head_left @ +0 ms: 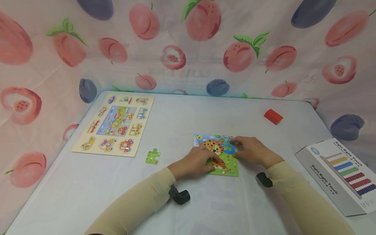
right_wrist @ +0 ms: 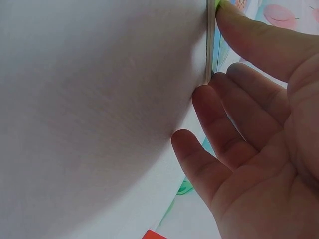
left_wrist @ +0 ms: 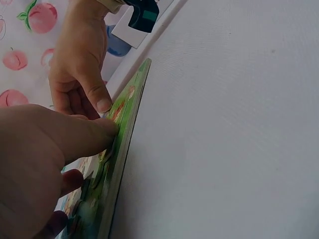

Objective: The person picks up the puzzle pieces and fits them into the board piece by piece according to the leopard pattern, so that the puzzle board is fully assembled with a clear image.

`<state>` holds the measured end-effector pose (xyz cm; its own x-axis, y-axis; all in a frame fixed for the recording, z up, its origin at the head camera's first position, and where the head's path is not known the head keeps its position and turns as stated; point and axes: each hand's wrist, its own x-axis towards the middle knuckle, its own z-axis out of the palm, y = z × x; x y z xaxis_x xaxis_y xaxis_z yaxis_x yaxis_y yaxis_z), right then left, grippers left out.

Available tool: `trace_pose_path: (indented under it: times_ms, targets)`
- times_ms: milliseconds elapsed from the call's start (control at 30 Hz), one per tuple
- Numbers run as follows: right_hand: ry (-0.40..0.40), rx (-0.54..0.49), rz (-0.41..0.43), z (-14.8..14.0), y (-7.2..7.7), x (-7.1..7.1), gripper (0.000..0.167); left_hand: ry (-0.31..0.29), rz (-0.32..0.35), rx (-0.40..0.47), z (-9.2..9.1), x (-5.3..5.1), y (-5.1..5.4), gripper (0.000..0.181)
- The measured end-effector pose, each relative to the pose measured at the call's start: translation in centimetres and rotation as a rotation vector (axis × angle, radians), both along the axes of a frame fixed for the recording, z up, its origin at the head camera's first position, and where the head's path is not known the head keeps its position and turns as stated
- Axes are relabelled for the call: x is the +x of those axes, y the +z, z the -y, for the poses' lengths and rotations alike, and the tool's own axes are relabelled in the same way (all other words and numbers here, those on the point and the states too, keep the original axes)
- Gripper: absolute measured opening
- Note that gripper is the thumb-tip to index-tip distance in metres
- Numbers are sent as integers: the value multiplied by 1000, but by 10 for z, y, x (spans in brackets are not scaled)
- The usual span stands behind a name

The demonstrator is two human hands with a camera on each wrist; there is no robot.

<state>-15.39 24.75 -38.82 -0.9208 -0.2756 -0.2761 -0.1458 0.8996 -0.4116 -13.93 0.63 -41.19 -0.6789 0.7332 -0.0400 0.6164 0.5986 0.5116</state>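
A jigsaw puzzle (head_left: 227, 168) of a spotted leopard cub on green grass lies flat on the table. My left hand (head_left: 195, 164) rests over its left part and hides that corner. In the left wrist view, the thumb (left_wrist: 92, 137) presses on the puzzle's face near the front edge. My right hand (head_left: 254, 151) is at the right edge, with the thumb on the face. In the right wrist view, its loosely extended fingers (right_wrist: 219, 119) reach the puzzle's side and the tabletop. A loose green puzzle piece (head_left: 152, 157) lies to the left of the left hand.
A wooden vehicle puzzle board (head_left: 138, 138) lies at the back left. The red block (head_left: 273, 116) sits at the back right. Along the right edge stands a white box (head_left: 326, 176) printed with colored strips. A fruit-print cloth (head_left: 199, 58) hangs behind the white table (head_left: 176, 114).
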Motion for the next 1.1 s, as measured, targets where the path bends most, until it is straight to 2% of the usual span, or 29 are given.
trace_pose_path:
  times_ms: [367,700,1100]
  targets:
    - [6,8,-6,0,1,-1,57,-4,11,-2,-1,-2,3,29]
    - [-11,-4,8,0,1,-1,58,-4,6,15,-1,-1,0,31]
    - [-6,0,-4,0,0,0,57,63,5,43,16,2,12,38]
